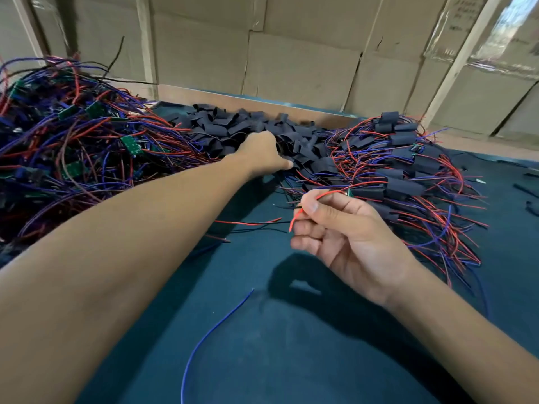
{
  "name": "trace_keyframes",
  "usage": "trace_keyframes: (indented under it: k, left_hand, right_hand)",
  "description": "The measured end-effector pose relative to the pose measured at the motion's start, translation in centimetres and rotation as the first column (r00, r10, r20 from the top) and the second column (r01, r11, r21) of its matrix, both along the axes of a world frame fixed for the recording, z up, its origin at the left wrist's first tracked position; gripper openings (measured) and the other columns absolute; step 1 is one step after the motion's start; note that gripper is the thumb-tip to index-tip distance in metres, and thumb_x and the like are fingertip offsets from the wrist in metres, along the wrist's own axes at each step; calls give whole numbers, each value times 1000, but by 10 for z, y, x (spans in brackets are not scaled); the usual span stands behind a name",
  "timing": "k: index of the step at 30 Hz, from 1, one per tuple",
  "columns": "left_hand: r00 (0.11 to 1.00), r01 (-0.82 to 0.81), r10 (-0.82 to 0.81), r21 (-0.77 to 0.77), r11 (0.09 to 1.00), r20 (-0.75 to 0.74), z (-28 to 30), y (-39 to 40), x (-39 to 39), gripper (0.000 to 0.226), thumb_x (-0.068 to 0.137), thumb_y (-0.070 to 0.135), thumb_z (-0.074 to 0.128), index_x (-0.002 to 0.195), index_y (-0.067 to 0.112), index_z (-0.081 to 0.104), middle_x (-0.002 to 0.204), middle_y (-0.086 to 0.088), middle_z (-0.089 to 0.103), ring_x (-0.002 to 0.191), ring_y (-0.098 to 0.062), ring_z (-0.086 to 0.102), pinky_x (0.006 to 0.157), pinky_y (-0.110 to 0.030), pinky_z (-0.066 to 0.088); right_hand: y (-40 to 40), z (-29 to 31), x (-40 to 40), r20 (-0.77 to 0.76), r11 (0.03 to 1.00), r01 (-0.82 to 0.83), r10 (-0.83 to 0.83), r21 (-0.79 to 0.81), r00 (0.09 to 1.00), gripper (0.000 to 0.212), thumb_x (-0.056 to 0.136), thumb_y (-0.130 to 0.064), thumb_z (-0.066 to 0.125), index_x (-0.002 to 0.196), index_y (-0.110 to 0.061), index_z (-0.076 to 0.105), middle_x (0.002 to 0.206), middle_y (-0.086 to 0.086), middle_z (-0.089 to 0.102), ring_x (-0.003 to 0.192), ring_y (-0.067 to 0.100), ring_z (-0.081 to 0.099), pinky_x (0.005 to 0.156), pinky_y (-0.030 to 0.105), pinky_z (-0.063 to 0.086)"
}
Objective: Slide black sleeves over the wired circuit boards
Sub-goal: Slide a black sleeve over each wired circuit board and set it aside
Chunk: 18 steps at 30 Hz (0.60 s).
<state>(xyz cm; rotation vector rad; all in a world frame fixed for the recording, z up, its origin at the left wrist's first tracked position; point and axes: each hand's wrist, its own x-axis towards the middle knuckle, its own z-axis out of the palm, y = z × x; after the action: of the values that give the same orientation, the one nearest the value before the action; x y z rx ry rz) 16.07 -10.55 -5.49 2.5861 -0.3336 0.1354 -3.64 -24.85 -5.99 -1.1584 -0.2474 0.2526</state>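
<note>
Your left hand (264, 151) stretched into the sleeves (248, 123), fingertips buried, grip unclear, your right hand (341, 228) pinching a red wire (313, 199), its board (350, 193) barely visible

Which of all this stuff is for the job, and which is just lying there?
For the job:
sleeve pile, which the left hand reaches into
red wire pinched by the right hand
bare boards, far left
sleeved boards, right

Just lying about:
blue wire on the green mat
cardboard boxes behind
</note>
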Motion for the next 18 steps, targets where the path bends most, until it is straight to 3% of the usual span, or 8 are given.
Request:
trace_keyframes:
  k: [5,8,10,12,15,18]
  left_hand:
    - [999,36,-34,91,995,-29,10,-7,5,47,76,36,84,62,11,47,62,-3,48,87,-34,65,67,-34,44]
    - [999,42,-41,56,998,-29,14,-7,2,39,75,36,86,80,12,56,80,-4,55,83,-26,54,74,-33,43]
    - [998,58,-59,-54,997,-4,18,-1,-8,39,75,37,87,99,19,62,93,-1,58,86,-20,53,74,-27,40]
    - [994,106,-104,-191,976,18,21,10,-31,50,73,38,88,115,21,67,99,4,68,94,-16,64,78,-25,46]
    - [969,248,-234,-323,913,83,19,32,-76,40,72,36,90,106,28,70,93,9,76,91,-9,72,89,-31,55]
    - [927,372,-324,-366,853,187,13,49,-117,34,75,30,88,105,24,73,95,10,76,91,-10,72,80,-17,51]
  right_hand:
    - [0,3,1,-11,999,29,-28,40,1000,4,79,-15,74,79,-16,78,92,14,77,65,15,71,60,28,59]
    - [-2,7,1,-10,999,44,-44,32,999,8,78,-11,72,74,-17,76,94,14,77,68,16,75,62,28,60]
    - [-3,8,2,-25,996,78,-77,49,997,14,74,-5,72,70,-18,74,89,15,77,68,19,75,62,30,60]
    - [-5,8,4,-34,992,101,-98,81,995,17,71,1,72,70,-17,71,84,16,76,66,21,75,62,32,61]
    - [-7,10,5,-4,988,117,-117,104,993,20,68,1,73,77,-14,65,78,14,73,65,22,74,64,33,61]
    - [-8,12,8,26,979,174,-177,105,984,22,70,-3,73,83,-15,59,75,10,71,62,19,71,63,32,61]
